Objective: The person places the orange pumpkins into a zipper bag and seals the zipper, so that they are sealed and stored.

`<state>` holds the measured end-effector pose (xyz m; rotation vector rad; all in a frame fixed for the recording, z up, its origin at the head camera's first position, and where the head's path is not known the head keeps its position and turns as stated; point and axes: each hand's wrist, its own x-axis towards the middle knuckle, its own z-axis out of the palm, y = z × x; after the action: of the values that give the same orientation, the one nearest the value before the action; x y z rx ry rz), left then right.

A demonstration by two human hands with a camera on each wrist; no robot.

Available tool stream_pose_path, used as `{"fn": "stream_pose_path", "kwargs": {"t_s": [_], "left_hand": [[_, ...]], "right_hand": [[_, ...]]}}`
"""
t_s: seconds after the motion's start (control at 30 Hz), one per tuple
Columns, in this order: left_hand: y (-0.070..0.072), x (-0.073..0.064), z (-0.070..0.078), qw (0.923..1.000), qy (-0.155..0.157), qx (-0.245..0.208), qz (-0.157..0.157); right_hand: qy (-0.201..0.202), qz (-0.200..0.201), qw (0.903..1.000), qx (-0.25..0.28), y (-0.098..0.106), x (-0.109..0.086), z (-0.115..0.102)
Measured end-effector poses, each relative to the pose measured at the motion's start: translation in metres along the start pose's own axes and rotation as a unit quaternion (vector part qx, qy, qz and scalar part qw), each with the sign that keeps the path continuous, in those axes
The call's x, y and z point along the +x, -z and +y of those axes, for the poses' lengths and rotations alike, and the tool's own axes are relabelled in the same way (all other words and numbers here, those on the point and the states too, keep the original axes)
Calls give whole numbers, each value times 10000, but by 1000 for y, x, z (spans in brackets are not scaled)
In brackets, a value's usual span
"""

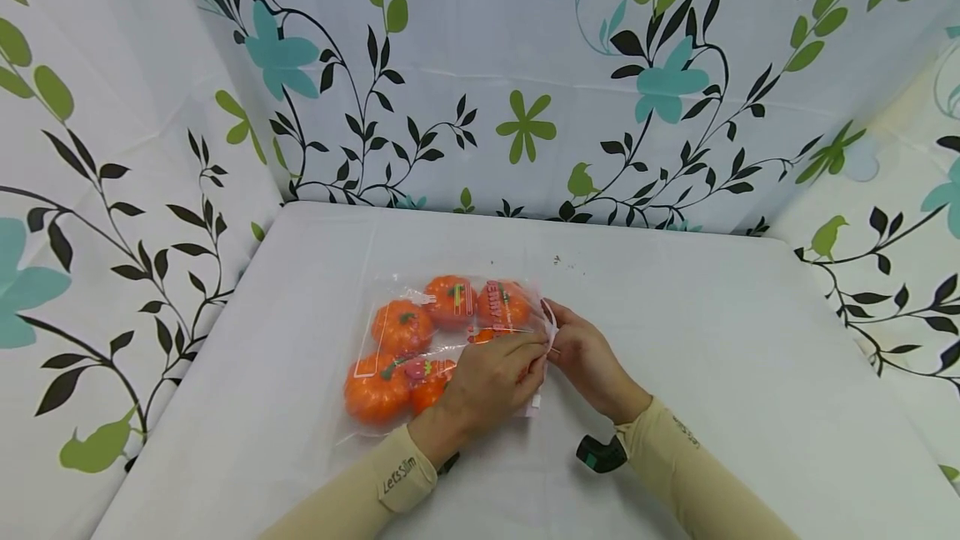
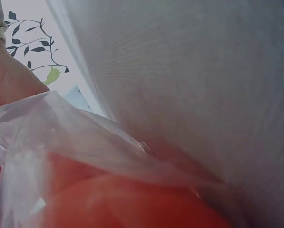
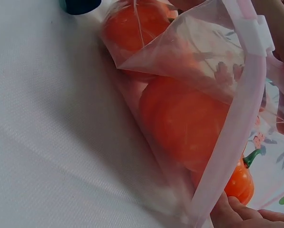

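Observation:
A clear plastic zip bag (image 1: 446, 348) with red and pink print lies on the table, holding several small orange pumpkins (image 1: 402, 327) with green stems. My left hand (image 1: 495, 377) reaches across the bag's near right part and pinches its right edge. Opposite it, my right hand (image 1: 588, 357) grips the same edge from the right side, fingers curled behind it. In the right wrist view, a pink zip strip (image 3: 244, 109) runs along the bag's mouth, carrying a white slider (image 3: 258, 35). The left wrist view has the bag's film (image 2: 75, 128) close up over blurred orange.
The white-covered table (image 1: 720, 373) extends to the right and left of the bag. Small dark specks (image 1: 557, 260) lie beyond the bag. A dark band (image 1: 602, 454) sits at the right wrist. Leaf-patterned curtains (image 1: 525, 73) enclose the back and sides.

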<state>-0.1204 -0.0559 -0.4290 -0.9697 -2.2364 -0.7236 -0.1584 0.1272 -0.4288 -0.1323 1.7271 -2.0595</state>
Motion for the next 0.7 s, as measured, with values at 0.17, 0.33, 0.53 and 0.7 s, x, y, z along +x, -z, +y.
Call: {"fn": "stream_pose_path", "kwargs": {"t_s": [0.17,0.33,0.53,0.7], "left_hand": [[-2,2,-1,9999,-126,107,-30],[-5,6,-5,9983,-532,221,-29],[-9,11,-10,9950,-958,134,-234],[-11,15,-10,9946,-979,23,-331]], "right_hand": [[14,-17,9992,406,2,0,1],[15,128,9978,654,4,-4,0],[105,603,9963,604,4,-10,-1],[192,841,9945,592,5,-16,-1]]}}
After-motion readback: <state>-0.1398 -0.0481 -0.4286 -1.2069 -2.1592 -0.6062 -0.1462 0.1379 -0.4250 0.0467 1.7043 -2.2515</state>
